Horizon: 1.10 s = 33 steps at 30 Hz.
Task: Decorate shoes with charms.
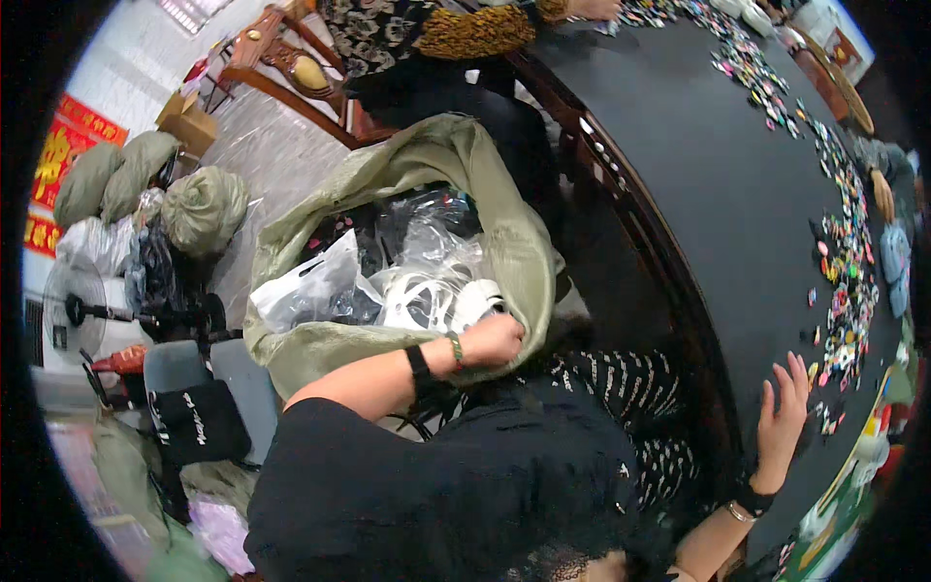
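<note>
My left hand grips the rim of a big olive-green sack that stands open on the floor beside me. Inside it lie clear plastic bags and white plastic bags. My right hand rests flat with fingers spread on the black table top, close to a strip of several small colourful pieces. Both wrists wear dark bands.
Another person in a patterned top sits at the table's far side by a wooden chair. More small pieces run along the far table edge. Stuffed green sacks, a fan and a black bag stand on my left.
</note>
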Each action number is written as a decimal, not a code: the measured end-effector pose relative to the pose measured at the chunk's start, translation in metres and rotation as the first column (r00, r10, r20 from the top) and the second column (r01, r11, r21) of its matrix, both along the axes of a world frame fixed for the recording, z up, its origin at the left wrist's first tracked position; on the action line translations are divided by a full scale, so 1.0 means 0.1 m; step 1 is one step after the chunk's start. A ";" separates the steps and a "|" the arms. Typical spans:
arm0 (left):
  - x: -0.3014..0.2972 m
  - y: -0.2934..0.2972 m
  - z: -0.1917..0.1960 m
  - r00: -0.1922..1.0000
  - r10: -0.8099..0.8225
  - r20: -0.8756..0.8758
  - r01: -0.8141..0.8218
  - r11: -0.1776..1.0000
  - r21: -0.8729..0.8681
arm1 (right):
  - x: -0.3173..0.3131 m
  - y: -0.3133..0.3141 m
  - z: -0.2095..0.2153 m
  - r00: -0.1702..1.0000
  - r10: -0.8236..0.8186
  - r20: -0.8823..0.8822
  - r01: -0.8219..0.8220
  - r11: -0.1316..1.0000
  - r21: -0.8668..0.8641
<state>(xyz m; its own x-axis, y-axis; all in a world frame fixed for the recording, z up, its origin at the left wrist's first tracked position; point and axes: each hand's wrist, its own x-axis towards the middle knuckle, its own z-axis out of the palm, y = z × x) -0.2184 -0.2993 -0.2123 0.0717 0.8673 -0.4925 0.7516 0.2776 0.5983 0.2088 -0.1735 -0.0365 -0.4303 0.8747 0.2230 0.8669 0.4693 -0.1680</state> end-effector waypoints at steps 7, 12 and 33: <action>-0.91 0.39 0.65 0.845 0.161 -0.510 -0.058 0.976 0.211 | -0.31 -0.30 -0.07 0.982 -0.007 -0.188 0.004 1.000 -0.016; -1.37 0.46 0.09 0.762 -0.041 -0.646 0.098 0.994 0.052 | -0.32 -0.52 -0.26 0.966 0.025 -0.258 -0.020 1.000 0.020; -1.77 0.43 -0.36 0.849 0.319 -0.421 -0.186 0.927 0.326 | 0.51 -0.69 -0.04 0.931 -0.104 -0.349 0.177 0.967 0.184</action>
<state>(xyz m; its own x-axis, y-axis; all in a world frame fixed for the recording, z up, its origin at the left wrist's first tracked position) -0.3956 -0.2562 -0.2481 -0.3440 0.9245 -0.1641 0.8822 0.3781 0.2806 0.2596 -0.2428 -0.0408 -0.1745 0.8384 0.5164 0.8370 0.4026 -0.3707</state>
